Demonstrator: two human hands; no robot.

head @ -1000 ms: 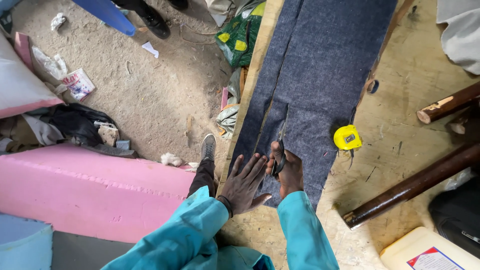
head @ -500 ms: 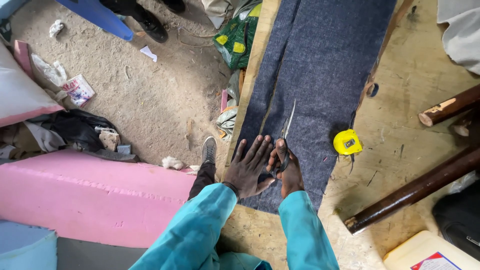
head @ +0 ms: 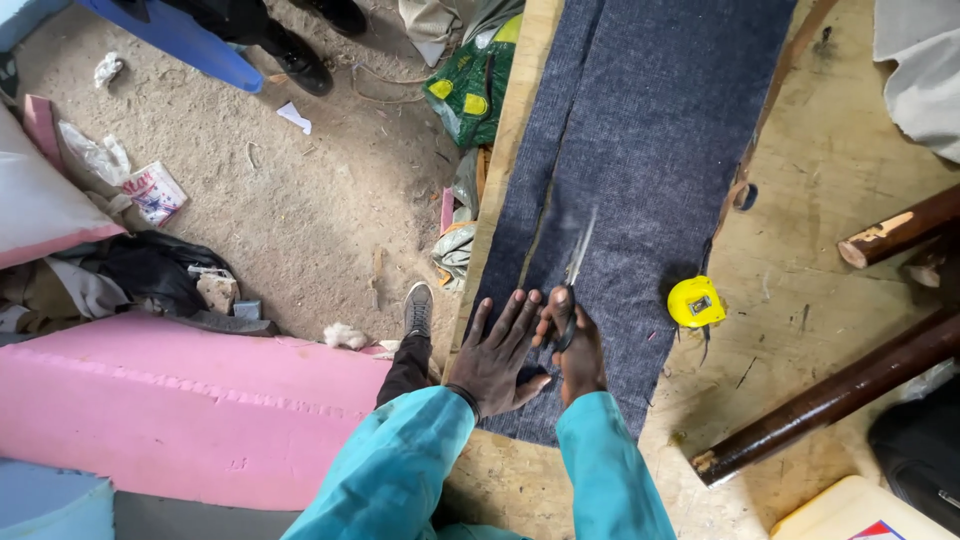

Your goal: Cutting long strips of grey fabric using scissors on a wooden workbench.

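Two hands of mine lie on a long strip of dark grey felt-like cloth in the head view, the only view there is; the cloth is coarse and ribbed, running from six o'clock up to twelve across a pale, scuffed wooden table; my left hand rests flat on the cloth at the six o'clock end, fingers spread and straight, pressing the fabric down; my right hand sits just beside it, touching it at the thumb side, fingers curled tight through the dark handles of a pair of scissors; the thin steel blades point toward twelve o'clock and look blurred, so I cannot tell how far they gape; a slit in the cloth runs on from the blades toward twelve; both sleeves are smooth teal fabric.

At three o'clock of my right hand a round yellow tape measure lies at the cloth's edge; farther toward four o'clock a dark, glossy round wooden pole slants across the table; at nine o'clock, down on the sandy floor, a thick slab of pink foam shows a rough, crumbly face; my grey shoe stands beside it.
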